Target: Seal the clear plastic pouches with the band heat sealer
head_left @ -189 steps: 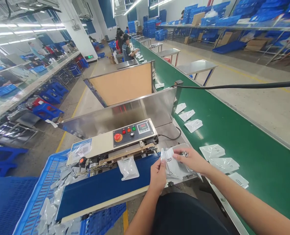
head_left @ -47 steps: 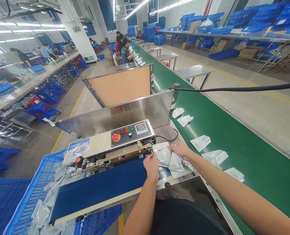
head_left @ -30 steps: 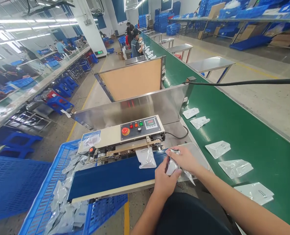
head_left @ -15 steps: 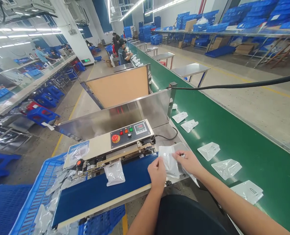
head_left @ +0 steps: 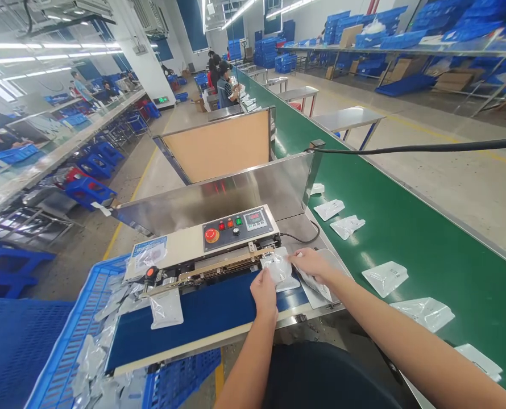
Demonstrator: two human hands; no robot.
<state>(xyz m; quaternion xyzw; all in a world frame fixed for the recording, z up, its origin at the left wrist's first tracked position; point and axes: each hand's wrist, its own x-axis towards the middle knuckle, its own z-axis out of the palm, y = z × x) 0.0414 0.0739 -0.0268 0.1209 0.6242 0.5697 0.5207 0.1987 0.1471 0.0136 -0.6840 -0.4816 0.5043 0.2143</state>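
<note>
We hold a white pouch (head_left: 277, 266) between both hands at the right end of the blue belt (head_left: 219, 309), its top edge up against the sealing machine (head_left: 182, 253). Our left hand (head_left: 265, 295) has its fingers (head_left: 259, 279) curled closed on the pouch's near left part. Our right hand (head_left: 315, 264) has its fingers (head_left: 296, 259) nearly closed, pinching the right edge; further pouches (head_left: 316, 284) lie beneath that hand, though we cannot tell how many.

Toward the left end of the belt, a second pouch (head_left: 166, 309) hangs out from the machine over the blue surface. Past that end, on the left, a blue basket (head_left: 71, 335) holds a heap of pouches (head_left: 91, 363). On the machine's top we see a control panel (head_left: 238, 227) with a red knob (head_left: 211, 236) at its left. To our right, spread-out pouches (head_left: 385, 278) lie on the green conveyor (head_left: 410, 227), and a black cable (head_left: 423, 147) crosses above it.
</note>
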